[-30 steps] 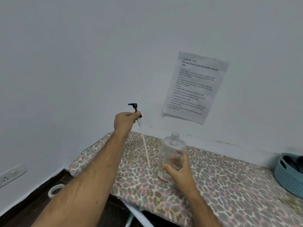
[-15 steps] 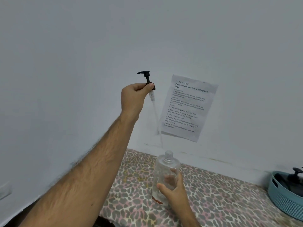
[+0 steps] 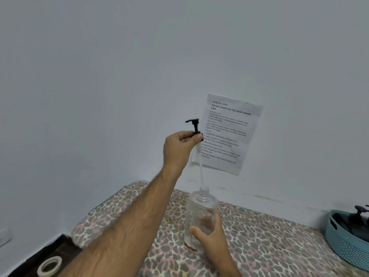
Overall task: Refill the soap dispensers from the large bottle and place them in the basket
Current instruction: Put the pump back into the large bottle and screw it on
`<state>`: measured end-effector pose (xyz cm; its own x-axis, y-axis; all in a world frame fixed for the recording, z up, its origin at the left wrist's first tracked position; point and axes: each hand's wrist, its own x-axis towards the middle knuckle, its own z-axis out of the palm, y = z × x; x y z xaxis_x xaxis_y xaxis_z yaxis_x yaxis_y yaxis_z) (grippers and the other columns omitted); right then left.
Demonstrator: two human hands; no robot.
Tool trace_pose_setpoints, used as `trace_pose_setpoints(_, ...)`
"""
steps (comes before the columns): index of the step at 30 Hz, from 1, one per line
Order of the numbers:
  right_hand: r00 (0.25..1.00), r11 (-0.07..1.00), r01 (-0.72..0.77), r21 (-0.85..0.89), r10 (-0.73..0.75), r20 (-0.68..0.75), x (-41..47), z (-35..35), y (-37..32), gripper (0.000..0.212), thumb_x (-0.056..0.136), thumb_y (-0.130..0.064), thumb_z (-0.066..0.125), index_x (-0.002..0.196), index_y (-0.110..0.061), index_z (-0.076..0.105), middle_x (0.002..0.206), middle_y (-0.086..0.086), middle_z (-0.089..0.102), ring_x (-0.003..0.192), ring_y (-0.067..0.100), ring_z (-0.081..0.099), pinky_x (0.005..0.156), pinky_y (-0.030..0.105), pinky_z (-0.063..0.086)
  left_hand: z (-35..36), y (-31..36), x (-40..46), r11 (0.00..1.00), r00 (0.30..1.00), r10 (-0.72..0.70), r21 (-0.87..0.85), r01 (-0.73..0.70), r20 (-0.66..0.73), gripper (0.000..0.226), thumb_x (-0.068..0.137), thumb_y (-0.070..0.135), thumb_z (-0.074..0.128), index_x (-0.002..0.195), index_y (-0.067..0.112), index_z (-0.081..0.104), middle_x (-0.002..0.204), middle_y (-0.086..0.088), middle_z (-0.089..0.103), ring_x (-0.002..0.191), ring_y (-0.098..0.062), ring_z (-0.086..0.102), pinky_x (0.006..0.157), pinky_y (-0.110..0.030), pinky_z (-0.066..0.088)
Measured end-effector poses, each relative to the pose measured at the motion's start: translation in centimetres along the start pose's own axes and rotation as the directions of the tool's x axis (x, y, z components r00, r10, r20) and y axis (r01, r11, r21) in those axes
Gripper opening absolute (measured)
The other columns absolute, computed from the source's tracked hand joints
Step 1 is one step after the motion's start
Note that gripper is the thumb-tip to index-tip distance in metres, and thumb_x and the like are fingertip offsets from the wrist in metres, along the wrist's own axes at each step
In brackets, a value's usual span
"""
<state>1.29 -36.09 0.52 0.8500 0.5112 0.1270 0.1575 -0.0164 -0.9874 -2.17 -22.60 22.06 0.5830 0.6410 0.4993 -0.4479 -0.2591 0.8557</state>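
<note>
- Left hand (image 3: pixel 179 148) up high, pinching the black pump head (image 3: pixel 194 124) by its collar between thumb and fingertips, nozzle pointing left.
- Thin clear dip tube (image 3: pixel 201 172) hanging down from the pump, lower end right at the open mouth of the clear bottle (image 3: pixel 201 208); can't tell if the tip is inside the neck yet or just above it.
- Right hand (image 3: pixel 209 232) wrapped around the lower half of that bottle, fingers visible through the plastic, thumb on the near side. Firm hold, bottle upright on the leopard-print cover (image 3: pixel 269 246).
- Bottle looks see-through, cap off; liquid level inside hard to judge.
- Blue basket (image 3: pixel 347 246) way off at the right edge of the surface, well apart from the bottle, with at least 1 dark pump top (image 3: pixel 359 209) poking up out of it.
- Printed paper sheet (image 3: pixel 229 134) taped on the wall just behind the pump.
- Roll of tape (image 3: pixel 50 265) down on the dark floor, bottom left.
</note>
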Motion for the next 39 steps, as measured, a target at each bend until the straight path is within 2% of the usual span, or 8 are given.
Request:
trace_pose_setpoints(6,1.0,1.0,-0.006,0.008,0.006,0.005,0.1,0.1,-0.1,0.104,0.061,-0.038,0.084,0.148,-0.033,0.028,0.133,-0.006,0.058,0.115,0.009,0.061,0.101,0.038,0.051,0.2,-3.9,-2.9,0.995,0.994,-0.074,0.07,0.068,0.08,0.027,0.077,0.019,0.083,0.101,0.009,0.076,0.091,0.001,0.078,0.092,-0.011,0.073,0.094,-0.034,0.056)
trace_pose_setpoints(12,0.999,0.999,0.039,-0.001,-0.039,0.013,0.1,-0.1,-0.6,0.076,0.08,-0.01,0.079,0.134,-0.037,0.032,0.113,-0.026,0.05,0.094,-0.011,0.056,0.07,0.01,0.049,0.1,-5.9,-5.2,0.99,0.987,-0.101,0.111,0.087,0.127,0.025,0.078,0.018,0.082,0.102,0.013,0.076,0.091,0.005,0.078,0.092,-0.007,0.072,0.094,-0.033,0.055)
trace_pose_setpoints(17,0.998,0.999,0.049,-0.024,-0.048,0.032,0.2,-0.4,-0.8,0.071,0.076,-0.015,0.083,0.129,-0.038,0.04,0.119,-0.011,0.059,0.098,-0.003,0.063,0.071,0.015,0.052,-0.1,-6.3,-5.8,0.991,0.985,-0.09,0.111,0.074,0.145,0.022,0.079,0.017,0.081,0.101,0.016,0.076,0.092,0.006,0.078,0.093,-0.007,0.072,0.094,-0.032,0.055)
trace_pose_setpoints(22,0.994,0.993,0.104,-0.06,-0.102,0.038,0.1,-0.8,-1.7,0.082,0.065,-0.042,0.09,0.119,-0.061,0.031,0.126,-0.018,0.049,0.115,0.005,0.052,0.095,0.028,0.047,-0.2,-7.2,-6.9,0.982,0.974,-0.133,0.156,0.105,0.184,0.018,0.077,0.017,0.083,0.09,0.026,0.074,0.088,0.008,0.077,0.089,-0.005,0.072,0.091,-0.032,0.056)
trace_pose_setpoints(25,0.989,0.989,0.146,-0.034,-0.146,0.017,0.1,-1.2,-2.8,0.082,0.059,-0.053,0.089,0.118,-0.063,0.033,0.127,-0.017,0.049,0.118,0.003,0.05,0.097,0.035,0.051,-0.3,-8.0,-7.4,0.979,0.967,-0.166,0.147,0.139,0.191,0.021,0.078,0.018,0.082,0.097,0.02,0.075,0.09,0.006,0.078,0.09,-0.007,0.073,0.092,-0.034,0.056)
trace_pose_setpoints(31,0.981,0.977,0.191,-0.09,-0.192,0.0,0.7,-2.0,-3.9,0.074,0.073,-0.035,0.086,0.131,-0.042,0.041,0.123,-0.011,0.053,0.117,0.003,0.053,0.09,0.025,0.051,-0.5,-8.7,-7.9,0.982,0.969,-0.172,0.108,0.154,0.179,0.027,0.079,0.018,0.081,0.105,0.016,0.073,0.094,0.005,0.077,0.093,-0.008,0.072,0.092,-0.031,0.055)
trace_pose_setpoints(34,0.983,0.973,0.181,-0.14,-0.185,-0.015,1.1,-3.3,-4.1,0.078,0.075,-0.029,0.085,0.133,-0.044,0.037,0.12,-0.007,0.05,0.113,0.003,0.053,0.093,0.032,0.051,0.0,-8.5,-8.0,0.985,0.964,-0.166,0.09,0.15,0.21,0.024,0.08,0.017,0.08,0.103,0.018,0.073,0.092,0.005,0.077,0.091,-0.008,0.072,0.091,-0.029,0.054)
trace_pose_setpoints(39,0.988,0.978,0.15,-0.148,-0.154,-0.013,1.0,-6.1,-4.2,0.072,0.077,-0.02,0.082,0.13,-0.044,0.039,0.116,0.001,0.05,0.112,0.007,0.054,0.079,0.021,0.049,2.4,-8.8,-8.5,0.985,0.953,-0.155,0.109,0.13,0.261,0.027,0.08,0.019,0.081,0.105,0.018,0.073,0.095,0.006,0.077,0.094,-0.007,0.071,0.093,-0.033,0.055)
